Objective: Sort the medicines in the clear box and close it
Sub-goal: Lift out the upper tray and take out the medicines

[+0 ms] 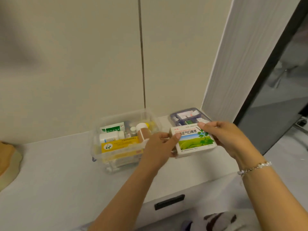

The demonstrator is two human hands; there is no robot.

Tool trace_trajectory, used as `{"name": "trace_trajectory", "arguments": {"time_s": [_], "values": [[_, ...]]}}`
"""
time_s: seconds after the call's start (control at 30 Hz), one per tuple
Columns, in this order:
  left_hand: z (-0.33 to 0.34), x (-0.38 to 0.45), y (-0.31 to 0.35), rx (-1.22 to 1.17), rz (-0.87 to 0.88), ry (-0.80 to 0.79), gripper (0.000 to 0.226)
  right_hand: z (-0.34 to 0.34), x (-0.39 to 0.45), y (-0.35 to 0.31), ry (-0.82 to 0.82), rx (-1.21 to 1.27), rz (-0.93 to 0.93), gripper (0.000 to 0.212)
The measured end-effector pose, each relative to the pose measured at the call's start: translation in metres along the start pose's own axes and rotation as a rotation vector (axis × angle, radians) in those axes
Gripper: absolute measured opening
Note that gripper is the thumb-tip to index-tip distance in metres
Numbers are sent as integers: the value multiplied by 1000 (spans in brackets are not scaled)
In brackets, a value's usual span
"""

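— What have you got in your hands?

— A white medicine carton (194, 141) with a green meadow and leaves printed on its face. My left hand (159, 148) grips its left end, thumb lying over the print; my right hand (224, 139) pinches its far right corner and edge. Both are closed on it, nothing else held.

— And where does it need to go?

— Into the clear box (100, 147), which sits open on the grey countertop (50, 172), just to the left of the carton. So the move is leftward, past my left hand, which is the nearer one to the box.

— How does the carton lie?

— Its long axis runs roughly left to right, face tilted up toward me. The yellow carton (120, 145) at the front of the box lies the same way, so I judge mine could slide in parallel, if there is room.

— Is there room?

— Hard to tell. The box already holds a green-and-white packet (112, 129), a white-capped brown bottle (143, 131) and small vials. The bottle stands at the right side, closest to my left hand.

— And the lid?

— Behind the carton lies a bluish compartment tray (185, 116) with small items in it. Whether it belongs to the box I cannot tell.
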State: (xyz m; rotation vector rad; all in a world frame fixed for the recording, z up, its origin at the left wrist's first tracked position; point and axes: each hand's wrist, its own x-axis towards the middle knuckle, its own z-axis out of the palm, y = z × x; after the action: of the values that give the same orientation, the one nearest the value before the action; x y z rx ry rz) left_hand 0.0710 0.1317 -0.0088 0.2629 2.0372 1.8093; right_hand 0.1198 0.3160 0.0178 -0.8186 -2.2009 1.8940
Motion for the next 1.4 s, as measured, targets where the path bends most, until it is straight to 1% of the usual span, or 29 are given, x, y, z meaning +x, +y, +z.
{"name": "trace_trajectory", "arguments": {"time_s": [0.03, 0.07, 0.17, 0.23, 0.37, 0.5, 0.67, 0.77, 0.8, 0.87, 0.93, 0.97, 1.03, 1.1, 1.23, 1.3, 1.4], "values": [[8, -2, -5, 56, -3, -10, 13, -8, 2, 5, -1, -52, 37, 27], [15, -3, -11, 118, -5, -28, 14, -13, 5, 11, -9, -105, 80, 27], [29, -5, -29, 229, -75, -87, 27, -19, 15, 30, -61, -238, 180, 24], [32, -4, -40, 197, -163, -95, 29, -16, 22, 41, -81, -322, 214, 24], [33, 4, -56, 125, -302, -87, 18, -6, 34, 54, -128, -435, 265, 20], [38, 11, -66, 161, -385, -71, 21, 5, 44, 60, -132, -550, 294, 21], [39, 16, -72, 170, -392, -71, 23, 8, 53, 64, -110, -684, 264, 23], [38, 17, -70, 175, -358, -85, 22, 7, 57, 64, -71, -708, 251, 24], [37, 17, -67, 207, -339, -86, 21, 7, 59, 62, -58, -688, 261, 24], [32, 17, -59, 363, -261, -69, 30, 7, 60, 58, -26, -650, 258, 27], [28, 15, -48, 489, -151, -28, 36, 8, 60, 54, 40, -677, 165, 26], [25, 14, -42, 498, -89, -8, 35, 11, 59, 51, 85, -661, 84, 22], [19, 11, -30, 452, 22, 50, 30, 19, 54, 45, 135, -494, -85, 13], [11, 10, -19, 412, 120, 136, 27, 30, 46, 36, 130, -340, -228, 12], [-13, 13, 4, 422, 327, 375, 27, 56, 34, 26, 78, -201, -403, 10], [-26, 19, 12, 484, 349, 450, 24, 71, 32, 24, 27, -170, -449, 13], [-43, 32, 8, 554, 301, 456, 19, 93, 35, 20, -42, -240, -514, 17]]}}
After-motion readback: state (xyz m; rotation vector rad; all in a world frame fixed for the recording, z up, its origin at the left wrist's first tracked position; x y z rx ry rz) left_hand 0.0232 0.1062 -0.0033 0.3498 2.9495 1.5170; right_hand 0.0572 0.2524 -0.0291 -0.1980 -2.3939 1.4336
